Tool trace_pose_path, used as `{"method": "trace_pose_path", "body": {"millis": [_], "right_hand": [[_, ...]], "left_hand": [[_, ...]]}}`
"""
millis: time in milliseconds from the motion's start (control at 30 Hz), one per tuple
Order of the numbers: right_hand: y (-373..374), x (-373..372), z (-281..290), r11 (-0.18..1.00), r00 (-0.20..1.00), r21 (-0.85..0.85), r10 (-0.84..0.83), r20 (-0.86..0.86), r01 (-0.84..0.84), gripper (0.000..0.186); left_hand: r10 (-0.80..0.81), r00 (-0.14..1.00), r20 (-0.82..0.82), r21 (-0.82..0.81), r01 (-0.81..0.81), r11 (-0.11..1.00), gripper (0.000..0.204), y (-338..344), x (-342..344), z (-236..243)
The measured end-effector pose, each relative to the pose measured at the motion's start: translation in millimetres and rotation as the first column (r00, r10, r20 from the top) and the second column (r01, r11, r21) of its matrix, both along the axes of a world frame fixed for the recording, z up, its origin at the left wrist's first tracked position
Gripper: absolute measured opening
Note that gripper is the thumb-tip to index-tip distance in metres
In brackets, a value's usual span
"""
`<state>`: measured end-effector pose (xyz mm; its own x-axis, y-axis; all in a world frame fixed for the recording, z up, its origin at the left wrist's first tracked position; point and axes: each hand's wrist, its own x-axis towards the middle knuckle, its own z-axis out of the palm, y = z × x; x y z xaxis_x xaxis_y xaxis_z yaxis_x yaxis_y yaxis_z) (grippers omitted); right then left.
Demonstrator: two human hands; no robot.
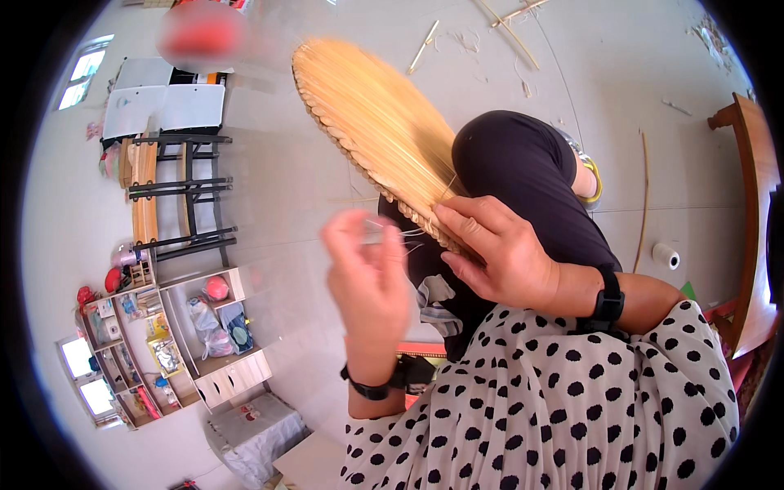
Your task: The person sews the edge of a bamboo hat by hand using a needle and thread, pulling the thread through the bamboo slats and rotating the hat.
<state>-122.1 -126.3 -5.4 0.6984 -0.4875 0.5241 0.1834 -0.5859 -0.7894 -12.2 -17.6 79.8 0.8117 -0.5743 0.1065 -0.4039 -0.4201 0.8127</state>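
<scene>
An oval woven straw piece (367,106), golden, with a thick braided rim, slants from the upper middle down toward my lap, against my dark-clothed knee (506,155). My right hand (498,249) is closed on its lower rim, fingers over the edge. Just left of that rim my left hand (366,286) is blurred, fingers curled in a pinch at a pale thread (408,232); exactly where the fingertips grip is unclear. A striped cloth (441,302) lies below the piece, partly hidden by my right hand and clothing.
Straw scraps (510,33) lie on the tiled floor (604,90), with a long cane (643,204) and a white roll (665,256) at right, beside wooden furniture (750,229). Along the left are black-framed racks (180,189), shelving (196,376) and a covered box (245,425).
</scene>
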Motion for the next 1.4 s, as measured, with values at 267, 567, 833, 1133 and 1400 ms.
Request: {"method": "trace_pose_path", "body": {"millis": [267,567,833,1133,1400], "right_hand": [[3.8,-1.2,-0.1,0.995,0.995,0.053,0.088,-0.039,-0.086,0.054],[5.0,-10.8,4.9,0.995,0.989,-0.035,0.086,-0.122,-0.091,0.057],[1.4,-19.7,22.0,0.981,0.992,-0.155,-0.103,0.07,0.112,0.06],[-2.0,-10.0,16.8,0.995,0.998,-0.091,-0.047,0.048,0.051,0.039],[-8.4,6.2,21.8,0.994,0.994,-0.11,-0.012,0.104,0.024,0.031]], "left_hand": [[-0.425,0.447,0.787,0.421,0.114,0.9,0.066,-1.0,67.9,30.0],[-0.751,0.32,0.578,0.706,0.265,0.656,0.048,-8.8,76.3,27.1],[-0.557,0.481,0.677,0.507,0.243,0.827,0.022,-12.8,116.0,11.4],[-0.09,0.848,0.522,0.035,0.084,0.996,0.025,-13.1,113.1,-19.5],[0.162,0.955,0.247,-0.244,-0.1,0.965,0.024,-19.3,94.6,-55.4]]}}
